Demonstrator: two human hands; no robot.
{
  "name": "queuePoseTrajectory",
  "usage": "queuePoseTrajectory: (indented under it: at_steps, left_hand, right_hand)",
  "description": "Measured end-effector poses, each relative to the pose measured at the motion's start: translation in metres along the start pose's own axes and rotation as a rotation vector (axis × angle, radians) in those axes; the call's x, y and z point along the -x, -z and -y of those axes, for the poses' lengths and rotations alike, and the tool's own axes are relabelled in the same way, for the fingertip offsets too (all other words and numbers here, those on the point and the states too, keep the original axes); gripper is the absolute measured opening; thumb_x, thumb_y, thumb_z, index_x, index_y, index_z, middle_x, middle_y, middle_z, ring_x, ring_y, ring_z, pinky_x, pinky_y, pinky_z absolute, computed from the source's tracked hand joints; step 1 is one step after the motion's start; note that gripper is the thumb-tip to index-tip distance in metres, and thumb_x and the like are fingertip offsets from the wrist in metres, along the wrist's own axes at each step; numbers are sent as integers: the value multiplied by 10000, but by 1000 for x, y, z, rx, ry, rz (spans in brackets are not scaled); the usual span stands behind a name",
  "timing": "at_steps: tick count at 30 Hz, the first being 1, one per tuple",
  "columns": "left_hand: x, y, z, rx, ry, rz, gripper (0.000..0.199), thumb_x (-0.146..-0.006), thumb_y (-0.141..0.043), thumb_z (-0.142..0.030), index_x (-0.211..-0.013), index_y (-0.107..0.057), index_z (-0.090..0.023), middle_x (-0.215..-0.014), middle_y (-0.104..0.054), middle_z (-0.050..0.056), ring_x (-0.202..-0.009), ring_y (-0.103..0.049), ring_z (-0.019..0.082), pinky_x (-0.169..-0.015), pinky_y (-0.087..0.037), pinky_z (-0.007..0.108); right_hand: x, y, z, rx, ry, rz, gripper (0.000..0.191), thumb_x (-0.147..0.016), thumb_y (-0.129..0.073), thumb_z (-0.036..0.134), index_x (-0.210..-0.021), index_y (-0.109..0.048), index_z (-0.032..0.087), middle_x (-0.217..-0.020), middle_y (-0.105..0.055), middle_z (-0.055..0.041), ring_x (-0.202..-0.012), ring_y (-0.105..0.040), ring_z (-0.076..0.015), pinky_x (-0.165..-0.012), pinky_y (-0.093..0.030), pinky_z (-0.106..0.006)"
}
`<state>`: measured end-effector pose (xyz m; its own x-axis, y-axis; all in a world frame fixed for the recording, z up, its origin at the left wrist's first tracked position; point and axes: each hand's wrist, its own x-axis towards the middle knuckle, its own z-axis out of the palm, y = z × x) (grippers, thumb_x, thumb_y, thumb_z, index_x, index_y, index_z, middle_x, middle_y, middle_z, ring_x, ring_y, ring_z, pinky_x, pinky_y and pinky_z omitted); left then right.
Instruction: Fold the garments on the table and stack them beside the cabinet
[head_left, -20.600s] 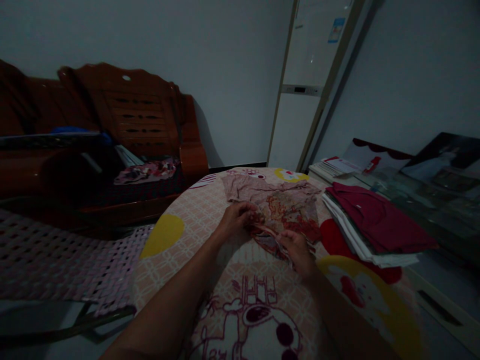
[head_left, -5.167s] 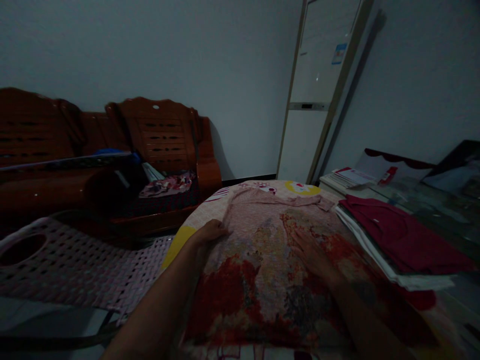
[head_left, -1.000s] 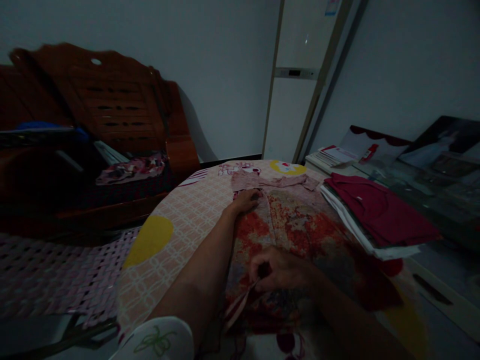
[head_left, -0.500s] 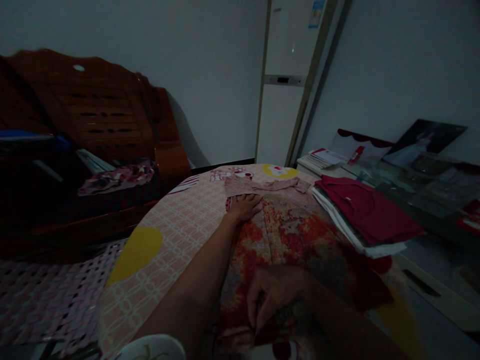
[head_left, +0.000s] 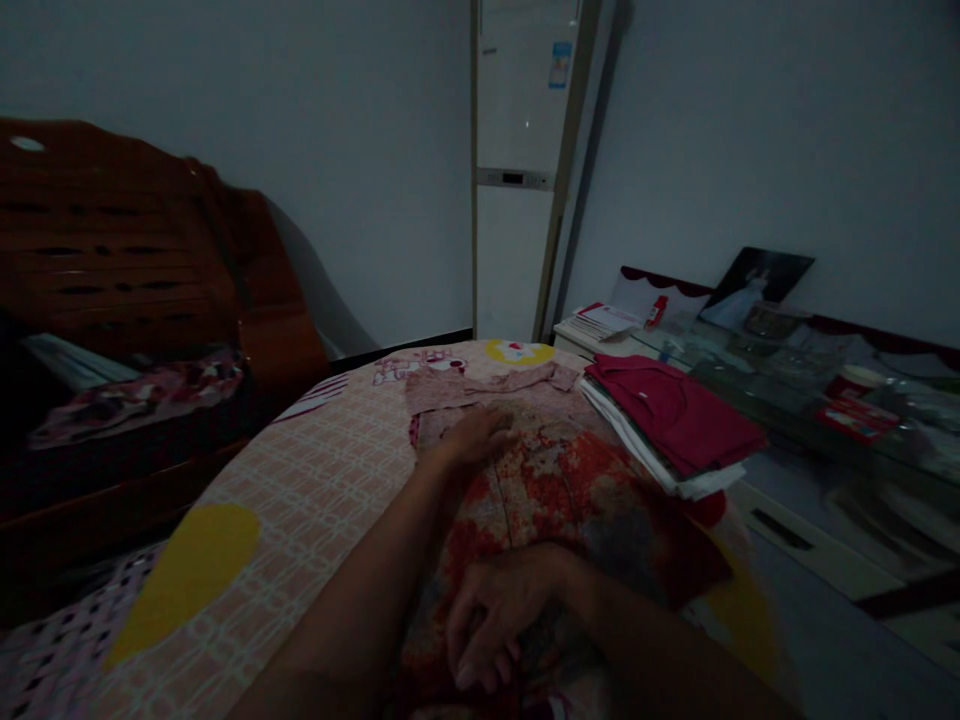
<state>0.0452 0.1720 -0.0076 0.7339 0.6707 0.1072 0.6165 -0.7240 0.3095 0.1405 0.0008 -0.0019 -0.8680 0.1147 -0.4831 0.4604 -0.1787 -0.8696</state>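
A garment [head_left: 540,470] with a blotchy red, orange and grey print lies spread on the round table, its pale pink part [head_left: 495,388] at the far end. My left hand [head_left: 480,438] rests on the upper left of the printed cloth, fingers extended and nothing gripped. Closer to me, my right hand [head_left: 499,605] is curled over the near part of the same garment. Its thumb and fingers close on the cloth, though the exact hold is dim and partly hidden.
Folded clothes [head_left: 667,410], dark pink on top, sit at the table's right. The tablecloth [head_left: 322,500] is pink-patterned with yellow shapes. Beyond stand a glass-topped cabinet [head_left: 787,400], a tall white air conditioner [head_left: 514,260] and a wooden bench [head_left: 127,270] with cloth on it.
The view has turned right, and the white cup-like object at the bottom left has left it. My left hand has slid slightly off the pink part; my right hand's fingers have curled further in.
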Motion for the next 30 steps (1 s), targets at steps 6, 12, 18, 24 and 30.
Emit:
queuePoseTrajectory:
  at_steps: [6,12,18,24,30]
  left_hand:
    - [1,-31,-5,-133,40,32,567,-982,-353,-446,-1497,-361,-206,-1575,-315,158,-1468,-257,304,-1168,-170,540]
    - [3,-29,-3,-116,37,-8,563,-987,-338,-468,-1498,-369,-233,-1574,-320,146,-1466,-264,308,-1164,-188,544]
    - [3,-30,-6,-132,41,-14,566,-987,-321,-487,-1490,-382,-235,-1563,-348,142,-1464,-272,297,-1167,-195,527]
    - [6,-26,-9,-162,46,8,572,-996,-289,-484,-1500,-359,-221,-1571,-331,141,-1467,-263,295,-1164,-196,528]
    - [4,-32,-3,-170,19,-29,553,-998,-306,-475,-1483,-381,-222,-1559,-359,132,-1456,-289,280,-1168,-192,510]
  right_hand:
    - [6,3,5,-21,44,-44,427,-678,-805,496,-853,-650,139,-637,-660,27,-549,-646,-119,-523,-515,-202]
    - [43,31,-3,-100,229,-814,307,-810,-670,439,-823,-641,134,-635,-651,6,-473,-592,-95,-442,-439,-182]
    - [115,84,-25,167,88,-1782,303,-890,-483,337,-951,-672,108,-646,-664,-25,-474,-580,-123,-453,-436,-208]
    - [145,139,-36,616,-641,-1826,351,-906,-417,139,-1082,-718,96,-996,-745,-148,-931,-708,-206,-753,-509,-224]
    - [127,161,-33,657,-892,-1718,361,-900,-404,57,-1082,-716,55,-1107,-702,-241,-1035,-691,-285,-833,-527,-331]
